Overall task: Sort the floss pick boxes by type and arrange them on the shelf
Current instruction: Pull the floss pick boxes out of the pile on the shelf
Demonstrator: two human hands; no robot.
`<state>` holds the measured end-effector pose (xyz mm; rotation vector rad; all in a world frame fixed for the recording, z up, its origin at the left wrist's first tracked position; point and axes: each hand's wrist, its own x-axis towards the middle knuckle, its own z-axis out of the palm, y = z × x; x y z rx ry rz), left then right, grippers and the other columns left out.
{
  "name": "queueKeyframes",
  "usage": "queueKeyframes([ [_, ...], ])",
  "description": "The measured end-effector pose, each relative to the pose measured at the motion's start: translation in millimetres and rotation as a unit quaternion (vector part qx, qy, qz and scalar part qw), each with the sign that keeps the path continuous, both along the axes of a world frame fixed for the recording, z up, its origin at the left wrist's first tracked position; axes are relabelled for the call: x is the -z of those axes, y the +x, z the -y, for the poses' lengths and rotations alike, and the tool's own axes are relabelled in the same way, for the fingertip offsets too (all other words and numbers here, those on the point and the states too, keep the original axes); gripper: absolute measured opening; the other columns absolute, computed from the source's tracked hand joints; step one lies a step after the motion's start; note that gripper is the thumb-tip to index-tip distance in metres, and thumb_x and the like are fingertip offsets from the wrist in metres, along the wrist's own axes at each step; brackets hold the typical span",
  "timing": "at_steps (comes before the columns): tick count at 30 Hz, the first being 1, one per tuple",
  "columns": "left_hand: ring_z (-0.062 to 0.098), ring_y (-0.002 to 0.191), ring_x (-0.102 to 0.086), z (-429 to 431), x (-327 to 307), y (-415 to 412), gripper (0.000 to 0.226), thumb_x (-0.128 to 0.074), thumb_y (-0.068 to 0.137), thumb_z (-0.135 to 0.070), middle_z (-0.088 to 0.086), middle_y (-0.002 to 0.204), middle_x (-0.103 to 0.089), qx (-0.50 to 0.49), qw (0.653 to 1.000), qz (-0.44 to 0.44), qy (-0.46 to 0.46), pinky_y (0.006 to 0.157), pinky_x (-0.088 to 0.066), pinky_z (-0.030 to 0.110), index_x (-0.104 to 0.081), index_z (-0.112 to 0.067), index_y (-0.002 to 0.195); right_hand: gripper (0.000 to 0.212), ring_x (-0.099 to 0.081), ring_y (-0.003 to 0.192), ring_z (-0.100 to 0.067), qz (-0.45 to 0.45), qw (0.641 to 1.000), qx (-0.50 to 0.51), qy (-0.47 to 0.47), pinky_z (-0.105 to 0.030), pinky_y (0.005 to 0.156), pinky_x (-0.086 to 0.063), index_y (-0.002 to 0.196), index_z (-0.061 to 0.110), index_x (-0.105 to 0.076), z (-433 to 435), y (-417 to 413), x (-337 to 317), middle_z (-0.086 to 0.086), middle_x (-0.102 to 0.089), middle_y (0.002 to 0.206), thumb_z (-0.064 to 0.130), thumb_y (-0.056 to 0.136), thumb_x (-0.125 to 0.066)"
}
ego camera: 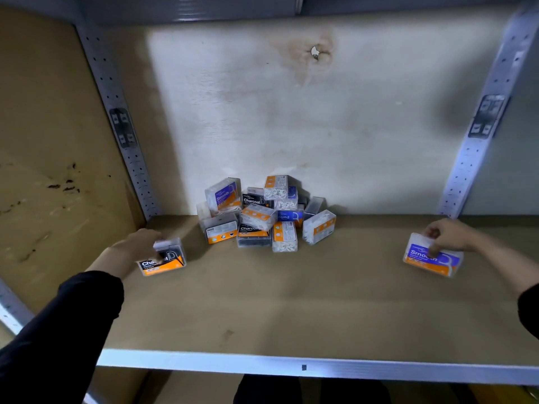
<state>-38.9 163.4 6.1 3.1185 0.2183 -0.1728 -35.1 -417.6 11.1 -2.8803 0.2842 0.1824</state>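
Note:
A heap of several small clear floss pick boxes point(264, 215) lies at the back middle of the brown shelf point(291, 301), some labelled Smooth in blue and orange, others Charcoal in black. My left hand point(140, 243) grips a black Charcoal box point(166, 259) standing on the shelf's left side. Far to the right, my right hand point(450, 234) grips a blue Smooth box point(431, 258) from above as it sits on the shelf.
Perforated metal uprights stand at the back left point(128, 147) and back right point(481, 126). A stained pale wall point(291, 112) closes the back. The shelf's metal front lip point(291, 365) runs across the bottom. A brown side panel point(43, 156) stands on the left.

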Motion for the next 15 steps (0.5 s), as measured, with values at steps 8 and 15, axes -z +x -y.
queueKeyframes([
  [8,0.025,0.121,-0.053,-1.9,12.9,2.3,0.050,-0.069,0.081,-0.017,0.013,0.129,-0.058,-0.014,1.000,-0.011,0.003,0.091,-0.042,0.025,-0.053,-0.007,0.127,0.040,-0.059,0.086,-0.021,-0.017,1.000,0.009,0.002,-0.025,0.062,-0.047,0.101,0.010,-0.064,1.3,2.8,12.6,-0.006,-0.060,0.094,0.007,0.064,-0.077],
  [15,0.025,0.111,-0.059,-5.0,13.3,6.5,0.042,-0.070,0.078,-0.014,0.014,0.120,-0.063,-0.004,1.000,-0.030,-0.006,0.087,-0.046,0.027,-0.058,-0.004,0.117,0.049,-0.052,0.087,-0.018,-0.030,0.999,0.029,0.004,-0.014,0.052,-0.033,0.119,0.004,-0.057,-2.9,3.7,11.9,-0.014,-0.061,0.120,0.007,0.072,-0.072],
])
